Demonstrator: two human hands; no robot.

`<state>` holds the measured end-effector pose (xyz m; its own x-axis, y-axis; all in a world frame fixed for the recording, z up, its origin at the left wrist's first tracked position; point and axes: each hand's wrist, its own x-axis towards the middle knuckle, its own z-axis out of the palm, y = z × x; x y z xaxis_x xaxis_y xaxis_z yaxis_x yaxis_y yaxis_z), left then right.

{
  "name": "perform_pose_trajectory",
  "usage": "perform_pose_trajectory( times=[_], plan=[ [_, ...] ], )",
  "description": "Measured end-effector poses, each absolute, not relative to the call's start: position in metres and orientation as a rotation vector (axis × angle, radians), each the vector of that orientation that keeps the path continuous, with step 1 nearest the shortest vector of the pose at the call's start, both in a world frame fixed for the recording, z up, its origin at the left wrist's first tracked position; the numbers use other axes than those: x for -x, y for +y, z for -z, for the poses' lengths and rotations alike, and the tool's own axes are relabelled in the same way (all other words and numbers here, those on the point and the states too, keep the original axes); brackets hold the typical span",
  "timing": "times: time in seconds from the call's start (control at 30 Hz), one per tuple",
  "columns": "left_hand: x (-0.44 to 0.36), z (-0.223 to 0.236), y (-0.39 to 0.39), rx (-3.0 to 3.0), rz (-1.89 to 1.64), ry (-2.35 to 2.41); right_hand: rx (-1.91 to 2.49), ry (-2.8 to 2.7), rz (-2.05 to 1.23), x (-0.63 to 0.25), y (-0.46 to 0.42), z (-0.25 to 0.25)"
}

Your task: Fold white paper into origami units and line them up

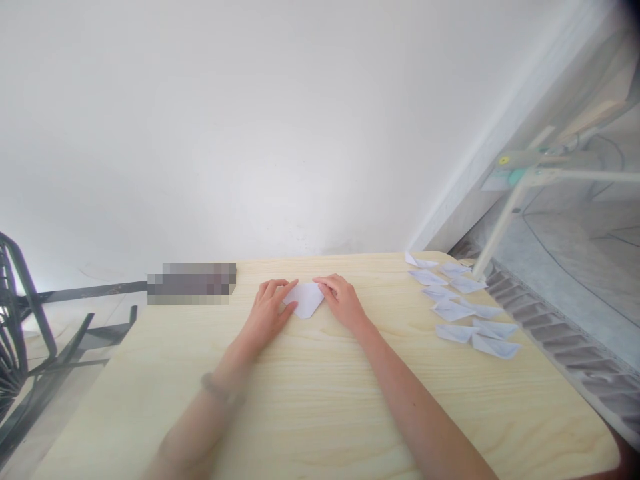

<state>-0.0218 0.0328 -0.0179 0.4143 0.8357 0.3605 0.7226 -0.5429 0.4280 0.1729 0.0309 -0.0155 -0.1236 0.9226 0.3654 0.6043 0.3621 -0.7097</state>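
A small folded piece of white paper (306, 301) lies on the pale wooden table between my hands, its near edge tapering to a blunt point. My left hand (270, 310) holds its left side, with the index finger on the upper edge and the thumb lower down. At the upper right corner, my right hand (343, 300) pinches the paper between thumb and bent fingers. A dark band circles my left wrist.
Several folded white paper boats (453, 308) stand in rows along the table's right side. A pixelated dark object (193, 285) sits at the back left. Beyond the table are a white wall (300, 133), a dark metal chair (30, 300) and a white metal frame (505, 227).
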Motion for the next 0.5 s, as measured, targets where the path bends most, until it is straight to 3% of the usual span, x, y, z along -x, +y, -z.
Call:
perform_pose_trajectory(
  times=[0.5],
  plan=[
    [0.0257, 0.0125, 0.0390, -2.391, -0.770, 1.382, 1.332, -2.004, -0.621, -0.1779, 0.0320, 0.0131]
  ],
)
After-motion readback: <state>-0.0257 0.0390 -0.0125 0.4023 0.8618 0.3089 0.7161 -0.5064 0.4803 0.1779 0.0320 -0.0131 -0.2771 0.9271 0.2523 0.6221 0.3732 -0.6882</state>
